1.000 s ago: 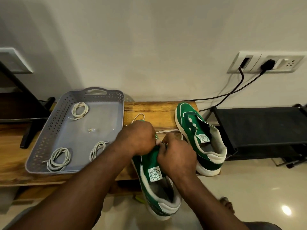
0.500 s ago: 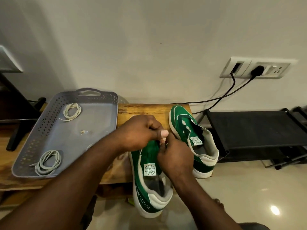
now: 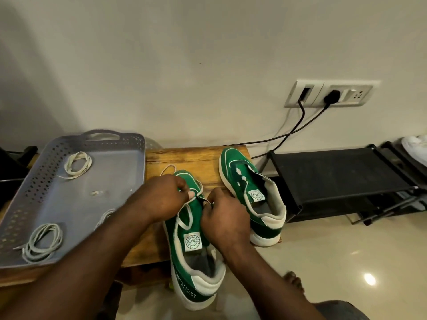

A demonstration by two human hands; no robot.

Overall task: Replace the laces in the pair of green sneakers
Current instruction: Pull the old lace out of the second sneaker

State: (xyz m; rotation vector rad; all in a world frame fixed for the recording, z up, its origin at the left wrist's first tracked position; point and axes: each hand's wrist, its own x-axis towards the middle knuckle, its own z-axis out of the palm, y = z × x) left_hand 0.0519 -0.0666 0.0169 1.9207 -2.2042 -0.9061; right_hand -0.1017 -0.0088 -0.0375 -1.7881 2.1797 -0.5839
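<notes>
1. Head view: the near green sneaker (image 3: 196, 285) sits at centre frame with its toe on the bench (image 3: 196, 159) and its heel hanging past the front edge, over the floor.
2. The left grip (image 3: 159, 199) pinches the white lace (image 3: 188, 218) above the eyelets. The right grip (image 3: 223, 221), just beside it, pinches the same lace.
3. The second green sneaker (image 3: 251, 192) lies right of centre, its heel at the bench's right front corner.
4. Bare wood shows beyond both toes, towards the wall.
5. A grey tray (image 3: 129, 172) fills the left of the frame and holds coiled laces (image 3: 77, 163). One coil is partly hidden behind the left forearm.
6. A black shoe rack (image 3: 335, 172) stands just right of the bench end, with cables (image 3: 298, 128) running behind it.
</notes>
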